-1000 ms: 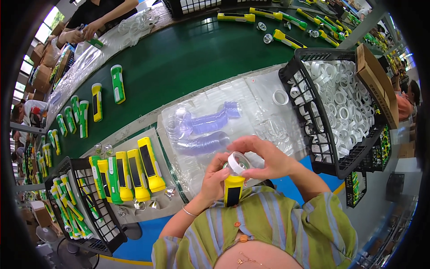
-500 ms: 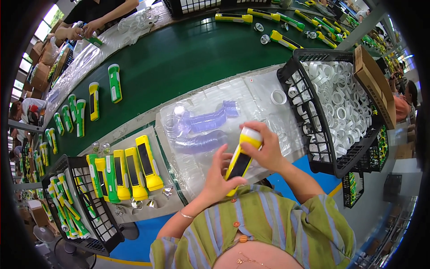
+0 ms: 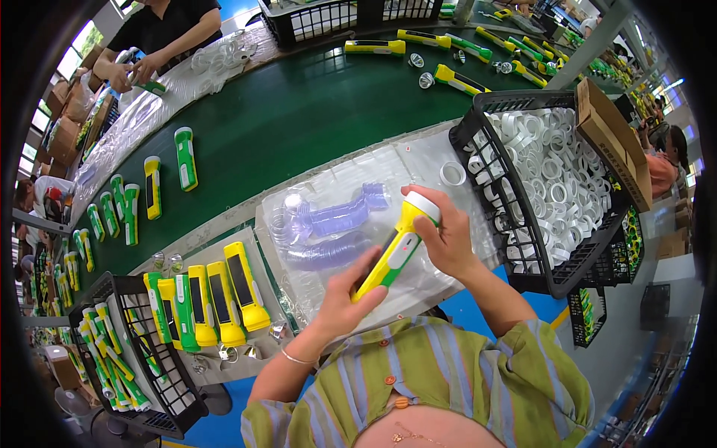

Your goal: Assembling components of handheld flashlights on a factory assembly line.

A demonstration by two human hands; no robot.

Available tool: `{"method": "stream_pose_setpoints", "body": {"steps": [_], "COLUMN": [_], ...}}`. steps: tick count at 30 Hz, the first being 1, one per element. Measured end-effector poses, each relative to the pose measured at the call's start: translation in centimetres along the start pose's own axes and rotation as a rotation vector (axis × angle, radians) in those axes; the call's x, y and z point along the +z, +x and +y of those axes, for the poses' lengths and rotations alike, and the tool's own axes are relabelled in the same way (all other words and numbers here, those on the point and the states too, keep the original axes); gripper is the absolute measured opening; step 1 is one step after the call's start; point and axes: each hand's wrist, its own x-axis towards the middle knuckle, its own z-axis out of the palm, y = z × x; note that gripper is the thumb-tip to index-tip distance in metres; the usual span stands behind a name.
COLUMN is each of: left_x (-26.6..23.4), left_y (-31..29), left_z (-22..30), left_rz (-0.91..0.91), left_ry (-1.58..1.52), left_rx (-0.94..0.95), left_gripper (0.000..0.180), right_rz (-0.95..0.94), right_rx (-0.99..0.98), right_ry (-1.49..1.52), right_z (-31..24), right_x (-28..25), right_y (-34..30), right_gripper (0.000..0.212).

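Observation:
A yellow and green flashlight [image 3: 394, 255] is held at a slant over the plastic-covered table in front of me. My left hand [image 3: 345, 295] wraps the lower end of its body. My right hand [image 3: 451, 243] grips the head, its fingers and thumb round the white ring [image 3: 423, 203] there. The side with a pale switch strip faces up; the dark panel is mostly turned away. Beyond my left hand lie stacks of clear round lenses [image 3: 336, 219] on the plastic. A loose white ring [image 3: 452, 173] rests past my right hand.
At right stands a black crate [image 3: 550, 287] heaped with white rings, cardboard [image 3: 612, 145] at its far side. Several flashlights [image 3: 246, 287] line up at left beside another black crate [image 3: 175, 431]. A green conveyor [image 3: 276, 112] carries more flashlights; across it work a person's hands [image 3: 146, 69].
The flashlight has turned about its length: its dark panel faced up before, and now the switch side does. Both hands, still holding it, have shifted slightly and the view has moved a little.

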Motion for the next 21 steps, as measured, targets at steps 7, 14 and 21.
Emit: {"method": "stream_pose_setpoints", "body": {"steps": [7, 14, 21], "left_x": [-0.7, -0.9, -2.0], "left_y": [1.3, -0.6, 1.6], "left_z": [1.2, 2.9, 2.1], "left_rz": [0.186, -0.119, 0.012], "left_ry": [1.125, -0.445, 0.953], "left_rx": [0.635, -0.232, 0.390], "left_gripper": [0.074, 0.065, 0.061], "right_rz": [-0.077, -0.132, -0.258], "right_rx": [0.121, -0.290, 0.213], "right_ry": [0.367, 0.225, 0.091], "right_z": [0.6, -2.1, 1.2], "right_x": [-0.3, -1.2, -1.0], "right_y": [1.6, 1.4, 2.0], "right_gripper": [0.046, 0.041, 0.045]}}
